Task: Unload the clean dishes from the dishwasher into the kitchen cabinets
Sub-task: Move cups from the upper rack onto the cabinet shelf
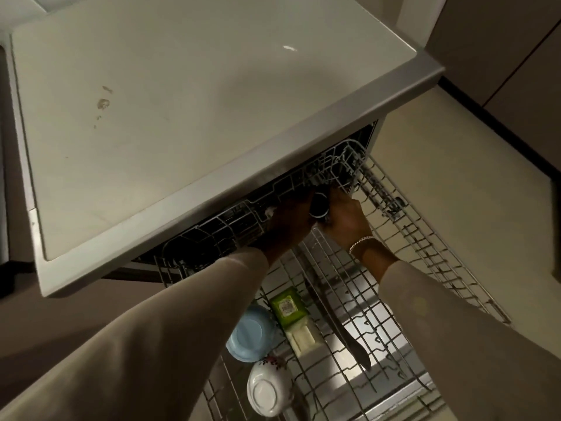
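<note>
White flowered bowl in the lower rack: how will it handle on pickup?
The white flowered bowl looks glazed ceramic: probably rigid, breakable, somewhat slippery. Upside down, foot ring up, it seems unlikely to roll. The blue bowl sits close beside it, so lifting may clink them.

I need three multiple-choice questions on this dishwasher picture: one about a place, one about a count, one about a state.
1. Where is the dark round cup?
A) on a shelf
B) between the left hand and the right hand
C) in a cabinet

2. How many bowls lie in the pulled-out wire lower rack?
A) one
B) two
C) four

3. How do these bowls sit?
A) upright
B) upside down
C) stacked

Key:
1 B, the hands flank it.
2 B, the light blue round bowl and the white flowered bowl.
3 B, both bases face up.
</note>
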